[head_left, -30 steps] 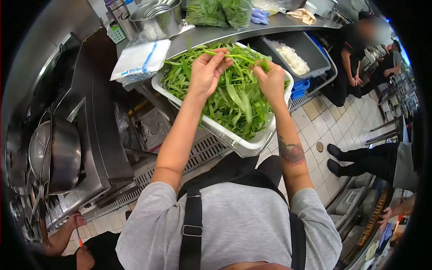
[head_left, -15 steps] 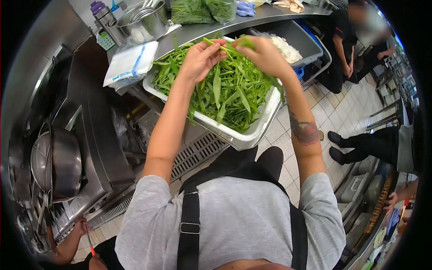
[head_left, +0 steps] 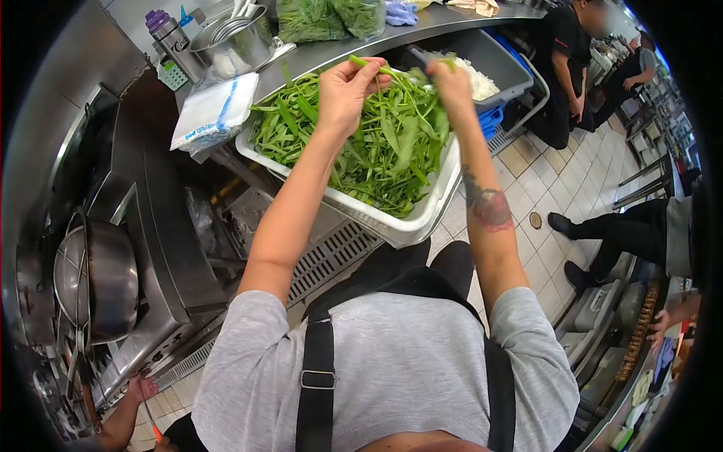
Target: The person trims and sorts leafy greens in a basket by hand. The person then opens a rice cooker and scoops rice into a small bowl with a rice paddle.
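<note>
Right hand (head_left: 452,81) swings out, away from left hand (head_left: 345,94), blurring near white bin's (head_left: 343,200) far right corner; grip, can't tell. Left pinches green stem (head_left: 359,61) over bin's far side. Leafy greens (head_left: 392,147) heap bin. Likely light, crisp stem, soft bruisable leaves; fingertips on stem.

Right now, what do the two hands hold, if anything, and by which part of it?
The left hand holds a green stem near one end, between thumb and fingers. The right hand is blurred, so its hold cannot be told.
</note>
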The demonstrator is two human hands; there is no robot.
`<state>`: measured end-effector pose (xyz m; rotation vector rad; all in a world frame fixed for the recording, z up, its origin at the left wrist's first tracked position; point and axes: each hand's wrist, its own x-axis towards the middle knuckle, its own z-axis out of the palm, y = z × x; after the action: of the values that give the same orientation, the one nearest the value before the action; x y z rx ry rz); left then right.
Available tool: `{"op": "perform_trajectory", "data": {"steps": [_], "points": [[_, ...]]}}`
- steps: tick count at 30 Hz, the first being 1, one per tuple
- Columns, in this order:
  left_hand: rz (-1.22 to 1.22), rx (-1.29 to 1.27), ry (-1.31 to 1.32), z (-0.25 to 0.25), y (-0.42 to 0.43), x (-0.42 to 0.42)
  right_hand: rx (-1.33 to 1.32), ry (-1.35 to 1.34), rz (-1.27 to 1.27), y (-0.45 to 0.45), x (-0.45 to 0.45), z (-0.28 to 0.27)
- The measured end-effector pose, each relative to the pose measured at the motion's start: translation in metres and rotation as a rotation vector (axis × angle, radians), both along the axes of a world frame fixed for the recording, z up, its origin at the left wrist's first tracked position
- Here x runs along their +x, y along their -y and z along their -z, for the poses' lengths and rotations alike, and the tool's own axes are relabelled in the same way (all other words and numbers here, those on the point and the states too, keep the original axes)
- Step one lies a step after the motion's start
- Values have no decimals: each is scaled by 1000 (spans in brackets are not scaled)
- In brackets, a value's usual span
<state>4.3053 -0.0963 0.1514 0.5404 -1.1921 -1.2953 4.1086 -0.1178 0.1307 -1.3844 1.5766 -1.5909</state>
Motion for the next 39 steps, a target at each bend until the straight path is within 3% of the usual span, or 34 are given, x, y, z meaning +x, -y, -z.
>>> {"op": "perform_trajectory", "data": {"steps": [2, 5, 8, 13, 17, 21, 24, 25, 27, 29, 31, 33, 36, 39], "points": [[23, 3, 39, -4, 2, 9, -106, -16, -21, 5, -25, 8], [41, 84, 177, -4, 7, 10, -337, -46, -323, 10, -21, 7], [25, 109, 197, 1, 12, -4, -233, -200, -481, -3, -4, -7], [-110, -8, 184, -3, 12, -17, -139, -587, -259, -35, 17, -24], [-180, -208, 443, -12, 16, -21, -206, -540, -145, -39, 19, -18], [-145, -226, 552, -21, 15, -30, -260, -236, -64, -22, 3, -9], [-140, -251, 481, -18, 27, -33, -85, 473, -138, -11, -39, 0], [-155, -262, 488, -11, 31, -37, -143, 594, -131, -13, -44, 2], [-29, -208, 908, -7, 26, -43, -164, 773, -227, -24, -54, 1], [-1, -290, 1334, 24, 37, -58, -135, 832, -400, -28, -61, 4], [-78, -502, 1322, 57, 52, -53, -109, 791, -535, -29, -68, 10], [-123, -668, 1233, 62, 54, -41, -100, 748, -511, -35, -66, 11], [-79, -628, 1365, 50, 40, -12, -58, 731, -511, -39, -61, 20], [-169, -831, 1572, 74, 43, 19, -10, 660, -571, -34, -38, 28]]}}
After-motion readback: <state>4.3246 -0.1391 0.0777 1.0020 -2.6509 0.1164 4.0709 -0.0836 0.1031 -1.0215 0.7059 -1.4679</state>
